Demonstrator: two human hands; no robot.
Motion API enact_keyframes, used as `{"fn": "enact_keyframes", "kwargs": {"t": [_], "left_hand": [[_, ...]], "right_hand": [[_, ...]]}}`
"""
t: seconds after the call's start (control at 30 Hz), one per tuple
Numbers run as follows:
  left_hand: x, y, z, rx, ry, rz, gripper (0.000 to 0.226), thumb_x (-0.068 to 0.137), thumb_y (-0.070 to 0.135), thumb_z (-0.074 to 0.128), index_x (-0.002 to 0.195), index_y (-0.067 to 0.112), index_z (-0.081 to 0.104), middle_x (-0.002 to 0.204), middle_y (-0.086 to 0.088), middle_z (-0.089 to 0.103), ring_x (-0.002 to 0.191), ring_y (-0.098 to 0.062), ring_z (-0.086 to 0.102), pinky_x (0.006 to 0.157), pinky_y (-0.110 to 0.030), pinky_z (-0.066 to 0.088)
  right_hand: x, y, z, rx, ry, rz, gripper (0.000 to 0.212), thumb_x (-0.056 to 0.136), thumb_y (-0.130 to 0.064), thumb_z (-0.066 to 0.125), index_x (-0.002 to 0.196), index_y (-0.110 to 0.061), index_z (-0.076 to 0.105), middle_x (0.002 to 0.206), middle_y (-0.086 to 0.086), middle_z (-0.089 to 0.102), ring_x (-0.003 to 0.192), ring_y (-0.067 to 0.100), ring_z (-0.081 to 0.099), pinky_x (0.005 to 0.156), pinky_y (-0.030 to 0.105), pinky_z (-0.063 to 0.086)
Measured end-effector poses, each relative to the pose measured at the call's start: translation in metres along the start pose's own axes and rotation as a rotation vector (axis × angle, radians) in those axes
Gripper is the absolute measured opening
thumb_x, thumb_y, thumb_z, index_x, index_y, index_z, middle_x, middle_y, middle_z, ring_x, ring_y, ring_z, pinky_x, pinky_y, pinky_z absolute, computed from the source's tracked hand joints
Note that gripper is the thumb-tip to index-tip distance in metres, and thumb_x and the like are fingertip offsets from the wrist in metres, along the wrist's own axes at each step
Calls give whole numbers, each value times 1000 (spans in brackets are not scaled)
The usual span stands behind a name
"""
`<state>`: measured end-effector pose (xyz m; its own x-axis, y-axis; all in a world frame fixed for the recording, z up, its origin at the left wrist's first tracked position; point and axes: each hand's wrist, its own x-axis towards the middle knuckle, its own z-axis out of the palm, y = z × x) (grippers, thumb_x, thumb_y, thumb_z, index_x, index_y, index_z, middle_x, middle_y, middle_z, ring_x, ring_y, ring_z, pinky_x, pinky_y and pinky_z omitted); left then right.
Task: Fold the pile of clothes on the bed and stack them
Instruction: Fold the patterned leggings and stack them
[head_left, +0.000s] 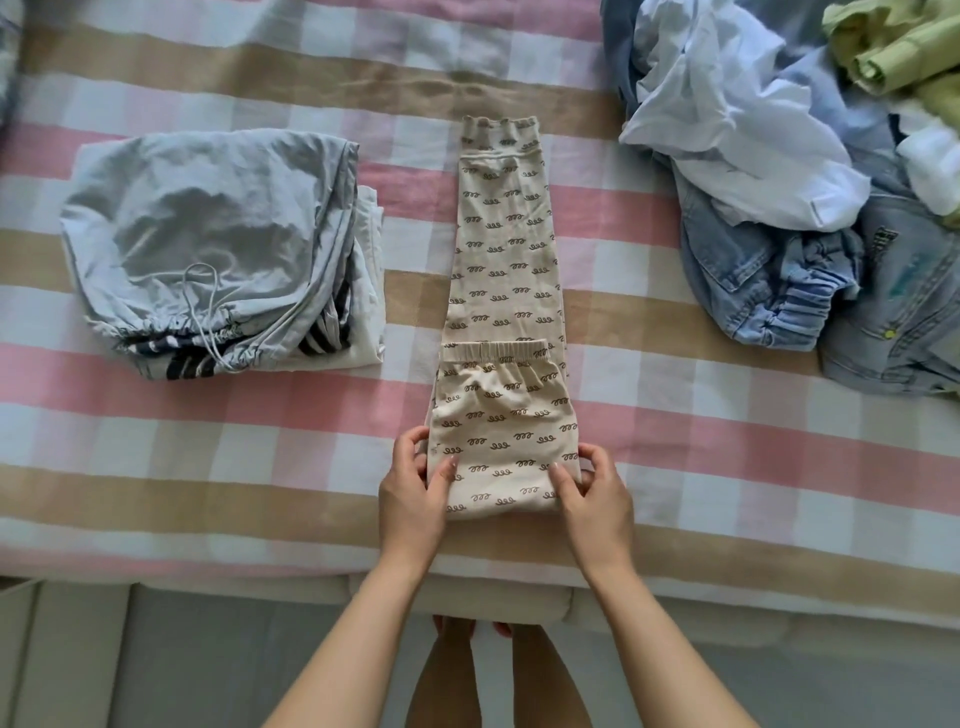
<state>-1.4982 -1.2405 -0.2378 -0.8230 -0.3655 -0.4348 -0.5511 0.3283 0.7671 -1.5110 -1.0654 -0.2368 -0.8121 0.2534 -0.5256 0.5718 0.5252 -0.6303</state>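
At the centre of the frame the cream patterned trousers (501, 270) lie lengthwise on the checked bed (727, 467), legs running toward the top edge. The waistband (493, 351) end lies doubled over them, making a thick fold nearest the person. The left hand (413, 488) and right hand (595, 496) each pinch a corner of that fold, thumbs on top and fingers curled under the edge. Holding both corners likely keeps the layers square for the next turn up the legs. The folded stack (208, 244) sits at the left of the frame, well apart, topped by a pale blue drawstring piece — probably where the trousers will go. The unfolded pile (769, 171) fills the upper right, with denim (753, 280) at its lower edge, so much of the job seems to remain.
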Motion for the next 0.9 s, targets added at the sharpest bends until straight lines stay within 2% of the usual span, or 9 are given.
{"fn": "enact_keyframes", "kwargs": {"t": [0.17, 0.3, 0.43, 0.57, 0.67, 0.73, 0.8, 0.87, 0.9], "left_hand": [[-39, -22, -2, -36, -84, -61, 29, 86, 11, 62, 109, 22, 49, 83, 15, 66, 75, 6, 64, 62, -6, 45], [-30, -18, -1, -64, -30, -65, 18, 89, 17, 59, 106, 19, 53, 82, 11, 66, 76, 7, 62, 63, -4, 43], [10, 7, 0, -111, -10, -51, 18, 88, 21, 60, 105, 15, 58, 89, 8, 65, 82, 0, 62, 69, -10, 48], [40, 30, 4, -235, -88, -62, 23, 82, 11, 67, 102, 18, 58, 94, -7, 69, 91, -19, 66, 82, -35, 54], [45, 38, 6, -306, -95, -59, 26, 81, 7, 68, 104, 16, 59, 98, -8, 68, 95, -24, 66, 85, -37, 54], [41, 37, 8, -96, 29, 93, 30, 82, 8, 67, 111, 9, 57, 97, 0, 63, 95, -20, 61, 86, -28, 51], [34, 35, 13, 211, 151, 444, 32, 85, 8, 59, 116, 1, 56, 108, -6, 60, 104, -19, 51, 93, -31, 42], [30, 31, 22, 434, 61, 729, 37, 88, 12, 48, 122, 3, 57, 127, -9, 56, 122, -23, 43, 105, -35, 29], [32, 28, 26, 531, -19, 777, 40, 89, 17, 44, 126, 6, 55, 134, -8, 51, 129, -23, 40, 109, -35, 21]], "right_hand": [[-36, 30, -5, -25, -37, 44, 21, 85, -24, 65, 103, -19, 57, 87, -3, 70, 84, 19, 66, 73, 38, 52], [-30, 22, -11, 103, -20, 6, 16, 84, -28, 66, 91, -35, 54, 81, -16, 66, 81, 3, 65, 62, 7, 44], [6, -10, -11, 183, -6, -60, 23, 85, -34, 65, 105, -27, 58, 86, -13, 65, 82, -3, 61, 65, 5, 44], [32, -34, -8, 269, 55, -76, 14, 82, -20, 70, 93, -23, 61, 79, -7, 66, 75, 6, 63, 66, 14, 50], [36, -35, -6, 290, 110, -82, 10, 82, -16, 69, 89, -21, 63, 77, -10, 66, 74, 7, 64, 65, 16, 49], [35, -33, -3, 163, 159, -131, 11, 86, -14, 64, 97, -16, 63, 87, -3, 67, 84, 15, 63, 75, 25, 49], [32, -29, 3, -89, 283, -417, 20, 87, -9, 58, 107, -7, 63, 105, 8, 65, 100, 25, 57, 88, 29, 41], [31, -28, 12, -314, 253, -709, 33, 88, -14, 50, 119, -8, 61, 126, 13, 58, 120, 29, 47, 99, 34, 33], [32, -26, 16, -429, 220, -784, 39, 88, -21, 47, 124, -10, 59, 133, 12, 53, 126, 28, 45, 102, 38, 33]]}}
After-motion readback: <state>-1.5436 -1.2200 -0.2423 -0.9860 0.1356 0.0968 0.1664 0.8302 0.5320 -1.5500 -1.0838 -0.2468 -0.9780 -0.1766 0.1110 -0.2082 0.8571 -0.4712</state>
